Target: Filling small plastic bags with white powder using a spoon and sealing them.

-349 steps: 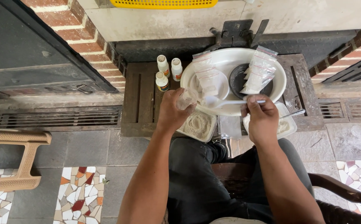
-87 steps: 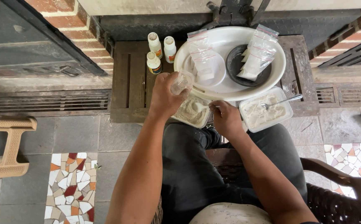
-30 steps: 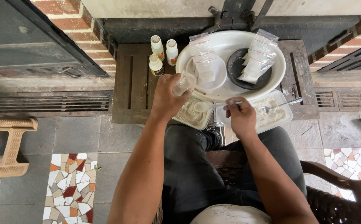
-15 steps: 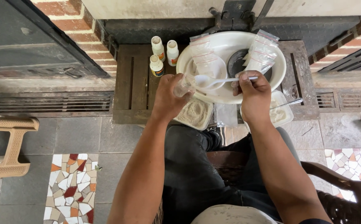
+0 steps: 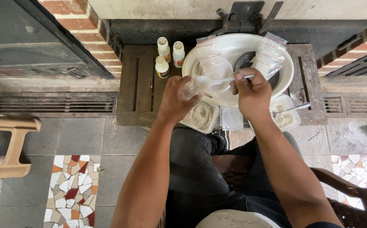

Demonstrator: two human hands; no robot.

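My left hand (image 5: pixel 174 100) holds a small clear plastic bag (image 5: pixel 190 88) by its mouth, over a white tray of pale powder (image 5: pixel 199 116). My right hand (image 5: pixel 253 90) grips a white plastic spoon (image 5: pixel 217 80) by the handle, its bowl heaped with powder and tipped at the bag's opening. Both hands hover above the near rim of a large white basin (image 5: pixel 287 69). Inside the basin lie two stacks of small clear bags (image 5: pixel 211 57) and a dark round dish (image 5: pixel 243 63).
A second white tray (image 5: pixel 285 116) with powder and a metal spoon (image 5: pixel 291 109) sits to the right. Three small white bottles (image 5: pixel 166 55) stand on the dark wooden stand (image 5: pixel 141 84). A tan plastic stool (image 5: pixel 8 145) is at the left. Brick wall and floor grates lie behind.
My right hand dipped toward the right tray, then rose with a spoonful of powder and brought it left to the bag's mouth. The left hand stayed put with the bag.
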